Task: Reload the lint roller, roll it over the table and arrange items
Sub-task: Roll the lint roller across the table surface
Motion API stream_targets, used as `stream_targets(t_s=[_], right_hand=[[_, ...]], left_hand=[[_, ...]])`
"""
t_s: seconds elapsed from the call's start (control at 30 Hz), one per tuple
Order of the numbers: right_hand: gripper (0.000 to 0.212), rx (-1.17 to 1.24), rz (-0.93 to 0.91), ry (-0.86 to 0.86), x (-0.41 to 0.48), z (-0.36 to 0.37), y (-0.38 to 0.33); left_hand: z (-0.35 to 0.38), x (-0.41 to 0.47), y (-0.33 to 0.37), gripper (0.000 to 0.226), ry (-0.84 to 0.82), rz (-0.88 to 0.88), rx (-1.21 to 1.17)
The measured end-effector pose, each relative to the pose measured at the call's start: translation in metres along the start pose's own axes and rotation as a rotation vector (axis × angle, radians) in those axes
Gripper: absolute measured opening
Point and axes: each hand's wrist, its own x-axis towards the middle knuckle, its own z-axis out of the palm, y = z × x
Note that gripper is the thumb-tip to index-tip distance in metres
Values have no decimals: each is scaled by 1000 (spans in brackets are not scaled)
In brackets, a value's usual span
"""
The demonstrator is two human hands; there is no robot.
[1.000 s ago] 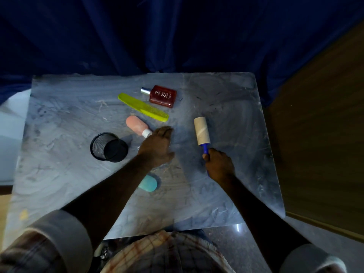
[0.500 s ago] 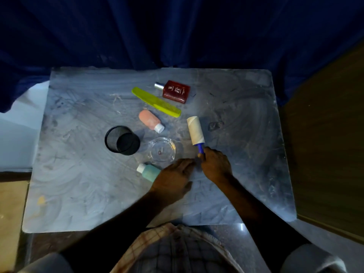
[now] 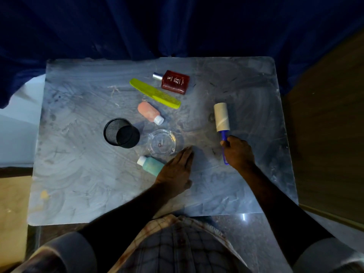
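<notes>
Right hand (image 3: 239, 152) grips the light, stiff blue-handled cardboard lint roller (image 3: 222, 120) by its handle; left hand (image 3: 176, 170) lies flat, fingers empty, on the bench (image 3: 78, 184).

Bare forearms, grey sleeves (image 3: 67, 251) rolled to the elbows, plaid shirt (image 3: 177, 247).

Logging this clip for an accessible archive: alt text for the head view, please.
A right hand grips the blue-handled lint roller on a grey marble table while the left hand lies flat beside a clear glass ashtray and teal bottle.
</notes>
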Motion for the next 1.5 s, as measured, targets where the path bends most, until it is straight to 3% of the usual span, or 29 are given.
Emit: stream_targets(t_s=[0.37,0.63,0.83,1.5], right_hand=[[35,113,277,88,11,-20,81],[42,271,360,4,18,-25,130],[37,31,250,61,14,-20,114],[29,-114,-190,-101,-14,10,-32]], left_hand=[[11,-5,-2,105,79,25,18],[14,-4,3,102,61,3,23],[17,-4,4,100,90,-9,19],[27,-3,1,110,133,-18,-43]])
